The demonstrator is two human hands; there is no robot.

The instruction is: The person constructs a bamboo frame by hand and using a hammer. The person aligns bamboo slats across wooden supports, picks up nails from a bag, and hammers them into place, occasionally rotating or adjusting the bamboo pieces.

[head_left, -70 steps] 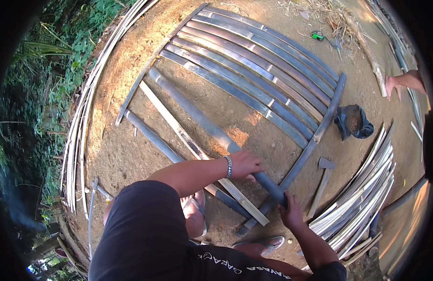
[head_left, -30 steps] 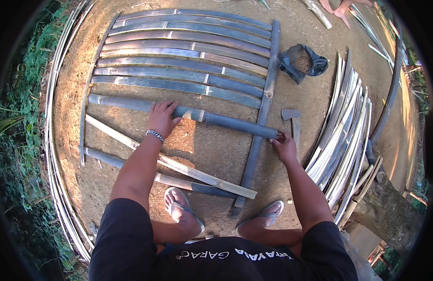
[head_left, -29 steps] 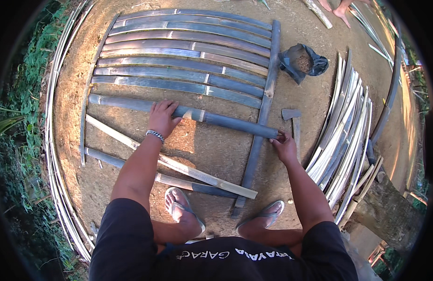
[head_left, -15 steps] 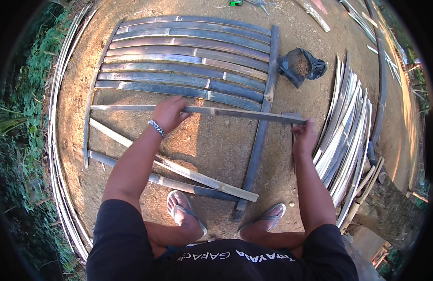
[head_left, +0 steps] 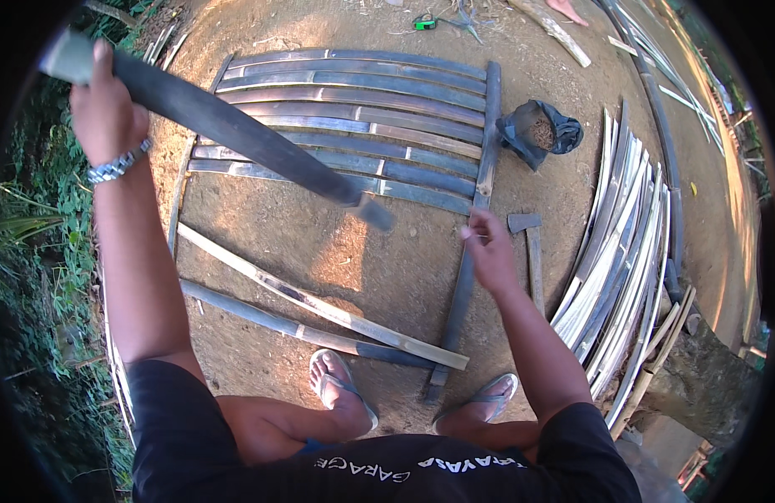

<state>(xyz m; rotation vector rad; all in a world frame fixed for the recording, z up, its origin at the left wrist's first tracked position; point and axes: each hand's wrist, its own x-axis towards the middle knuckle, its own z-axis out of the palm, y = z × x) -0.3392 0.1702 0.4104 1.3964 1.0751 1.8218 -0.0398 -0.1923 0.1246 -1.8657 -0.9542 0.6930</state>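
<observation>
My left hand [head_left: 109, 113], raised at the upper left, is closed around one end of a dark bamboo slat [head_left: 245, 130]. The slat slants down to the right above the ground, its lower end blurred over the middle. My right hand [head_left: 492, 256] is apart from the slat, fingers loosely bent with a gap at the thumb, beside the dark right side rail [head_left: 460, 293]. Beneath lies a frame of several parallel bamboo slats [head_left: 354, 116] between two rails. A pale bamboo strip [head_left: 320, 306] lies diagonally across the frame's near part, above a dark crosspiece [head_left: 245, 310].
A hatchet [head_left: 534, 260] lies right of my right hand. Further back sits a dark plastic bag [head_left: 540, 134] with small brown bits inside. A pile of split bamboo strips [head_left: 618, 251] lines the right. A green tape measure [head_left: 424, 23] lies far off; plants [head_left: 44, 277] edge the left.
My right hand has let go of the slat and moved left. My left hand has lifted it up and to the left, swinging it above the frame. The hatchet now shows fully.
</observation>
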